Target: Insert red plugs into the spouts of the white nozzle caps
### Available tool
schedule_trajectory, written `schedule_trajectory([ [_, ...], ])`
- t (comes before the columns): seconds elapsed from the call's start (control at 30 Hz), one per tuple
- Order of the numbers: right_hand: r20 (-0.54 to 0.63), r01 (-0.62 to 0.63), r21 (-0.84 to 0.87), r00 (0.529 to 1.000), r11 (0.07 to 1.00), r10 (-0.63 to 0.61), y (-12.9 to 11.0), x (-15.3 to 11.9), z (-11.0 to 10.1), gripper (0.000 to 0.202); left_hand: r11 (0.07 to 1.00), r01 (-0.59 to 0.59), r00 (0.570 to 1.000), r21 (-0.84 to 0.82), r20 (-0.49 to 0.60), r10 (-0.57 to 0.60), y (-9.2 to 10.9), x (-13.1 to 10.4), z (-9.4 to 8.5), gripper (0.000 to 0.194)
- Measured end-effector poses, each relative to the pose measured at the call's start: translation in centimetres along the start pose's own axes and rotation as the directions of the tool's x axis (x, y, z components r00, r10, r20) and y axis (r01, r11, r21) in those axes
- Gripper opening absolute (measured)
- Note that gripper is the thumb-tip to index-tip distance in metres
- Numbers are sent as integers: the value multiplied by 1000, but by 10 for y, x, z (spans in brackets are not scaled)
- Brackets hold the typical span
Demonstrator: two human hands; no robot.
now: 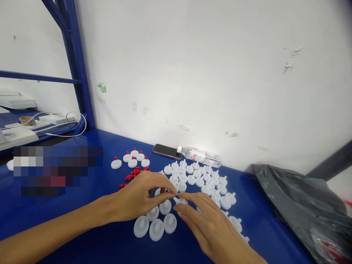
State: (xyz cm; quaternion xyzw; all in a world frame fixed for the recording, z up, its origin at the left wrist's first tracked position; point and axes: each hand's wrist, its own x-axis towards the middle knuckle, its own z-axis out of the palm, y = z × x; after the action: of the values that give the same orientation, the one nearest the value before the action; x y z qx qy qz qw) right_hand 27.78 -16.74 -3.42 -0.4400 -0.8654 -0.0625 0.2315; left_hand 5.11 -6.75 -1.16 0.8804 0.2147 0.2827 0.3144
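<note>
Between my two hands is a white round plastic cap with a narrow spout [182, 201], its spout tilted toward the left fingertips. My left hand [143, 194] pinches at the spout's tip with thumb and forefinger; whether a small piece sits between them is hidden. My right hand [207, 220] holds the cap's round base between thumb and fingers. Several similar white caps [156, 230] lie in front of and beneath the left hand. A larger group of white caps [191, 179] spreads behind and right of the hands. Small red tips [134, 173] lie heaped beyond the left wrist.
White caps with red tips fitted [132, 162] stand at the back left. A phone [167, 151] and a clear plastic bottle [200, 155] lie along the wall. A dark grey plastic bag [288, 198] covers the right side of the blue table [104, 143]. A blue metal frame [79, 62] rises at left.
</note>
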Motion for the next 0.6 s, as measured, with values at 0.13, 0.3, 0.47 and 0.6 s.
schedule_trajectory([
  [0.13, -54, 22, -3, 998, 1000, -22, 1, 1, 1, 27, 1000, 14, 1000, -3, -7, -14, 0, 0, 2, 22],
  [0.3, -121, 63, -8, 991, 998, -63, 3, 1, 1, 28, 996, 82, 996, -47, -14, -83, 0, 0, 2, 25],
  [0.47, -161, 132, -46, 977, 990, -138, 5, 1, -2, 43, 945, 217, 975, -246, 106, -197, 4, 2, -2, 25],
  [0.6, -260, 227, -49, 937, 973, -232, 3, 5, -9, 32, 873, 252, 965, -417, 176, -195, 6, 1, -3, 46],
])
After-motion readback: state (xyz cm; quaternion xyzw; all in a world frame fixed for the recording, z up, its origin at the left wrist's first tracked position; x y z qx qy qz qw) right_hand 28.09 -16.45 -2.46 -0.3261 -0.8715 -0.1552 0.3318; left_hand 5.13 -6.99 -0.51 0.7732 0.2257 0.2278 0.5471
